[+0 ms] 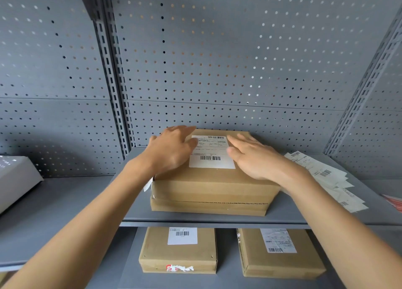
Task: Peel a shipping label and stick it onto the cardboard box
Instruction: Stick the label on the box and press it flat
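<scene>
A brown cardboard box sits on a grey metal shelf in front of me. A white shipping label with barcodes lies flat on the box's top. My left hand rests flat on the top with its fingers spread, covering the label's left edge. My right hand lies flat on the right side, its fingers over the label's right edge. Neither hand holds anything.
A pile of white label sheets lies on the shelf at the right. Two labelled cardboard boxes sit on the lower shelf. A grey device stands at the left. Grey pegboard backs the shelf.
</scene>
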Demonstrator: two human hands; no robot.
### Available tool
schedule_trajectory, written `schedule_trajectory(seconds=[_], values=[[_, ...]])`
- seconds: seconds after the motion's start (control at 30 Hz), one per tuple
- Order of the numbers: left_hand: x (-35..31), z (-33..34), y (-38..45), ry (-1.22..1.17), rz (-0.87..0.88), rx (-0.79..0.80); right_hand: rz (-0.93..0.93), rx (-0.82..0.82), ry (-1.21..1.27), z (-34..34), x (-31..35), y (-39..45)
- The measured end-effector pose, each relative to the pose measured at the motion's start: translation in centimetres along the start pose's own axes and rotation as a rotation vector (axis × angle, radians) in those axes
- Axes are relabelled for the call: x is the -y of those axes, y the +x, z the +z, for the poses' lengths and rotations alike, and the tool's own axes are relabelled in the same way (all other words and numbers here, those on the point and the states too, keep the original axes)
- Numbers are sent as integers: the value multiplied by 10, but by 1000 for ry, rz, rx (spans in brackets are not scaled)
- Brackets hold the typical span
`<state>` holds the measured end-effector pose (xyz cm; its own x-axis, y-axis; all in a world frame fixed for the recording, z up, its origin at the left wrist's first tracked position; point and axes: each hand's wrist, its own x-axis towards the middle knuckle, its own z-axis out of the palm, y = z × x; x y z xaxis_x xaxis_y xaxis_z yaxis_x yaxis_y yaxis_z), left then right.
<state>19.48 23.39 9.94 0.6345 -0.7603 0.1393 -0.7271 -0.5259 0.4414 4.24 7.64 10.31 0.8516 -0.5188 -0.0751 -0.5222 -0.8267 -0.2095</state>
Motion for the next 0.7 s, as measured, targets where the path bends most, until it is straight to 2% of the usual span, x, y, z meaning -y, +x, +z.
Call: schedule_trajectory(seconds=[0.13,0.27,0.53,0.7], values=[[-19,16,30,222,5,135,32,32,-38,4,16,37],[-17,30,42,288,-40,238,69,77,-50,15,17,53],[-11,32,41,359,-22,233,37,50,-41,21,11,54],[0,31,44,302,-17,219,25,33,-40,19,4,54]])
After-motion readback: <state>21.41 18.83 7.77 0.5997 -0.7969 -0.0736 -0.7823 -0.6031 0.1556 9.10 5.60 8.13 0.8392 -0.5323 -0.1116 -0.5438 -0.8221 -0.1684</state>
